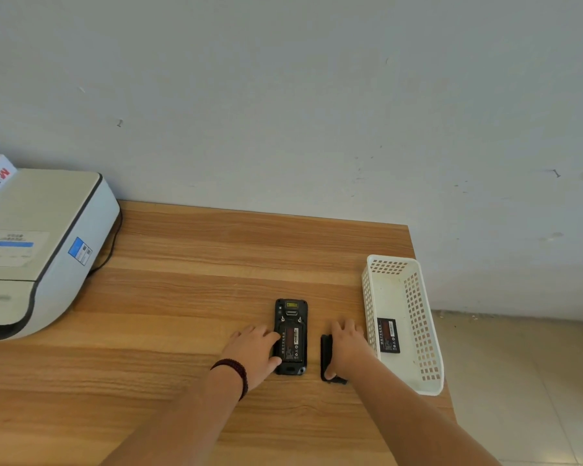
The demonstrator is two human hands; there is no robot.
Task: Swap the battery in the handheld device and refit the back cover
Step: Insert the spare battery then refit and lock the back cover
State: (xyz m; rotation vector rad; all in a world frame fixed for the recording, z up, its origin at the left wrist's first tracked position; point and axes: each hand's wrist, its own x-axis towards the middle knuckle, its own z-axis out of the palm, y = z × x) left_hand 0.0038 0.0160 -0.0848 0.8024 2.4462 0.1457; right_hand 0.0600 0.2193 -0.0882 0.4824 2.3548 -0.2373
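Note:
The black handheld device point(290, 317) lies face down on the wooden table point(189, 264), its back open with a battery point(292, 344) seated in the bay. My left hand point(253, 354) grips the device's left edge, thumb at its lower corner. Just right of the device lies the black back cover point(326, 354); my right hand point(347, 348) rests on top of it, fingers curled around it. A second battery point(388, 335) lies inside the white basket point(418, 331).
A white perforated plastic basket sits at the table's right edge, overhanging slightly. A grey-white printer point(41, 250) with a black cable point(110, 250) occupies the left. The wall point(283, 95) stands right behind the table. Tiled floor point(519, 381) lies to the right.

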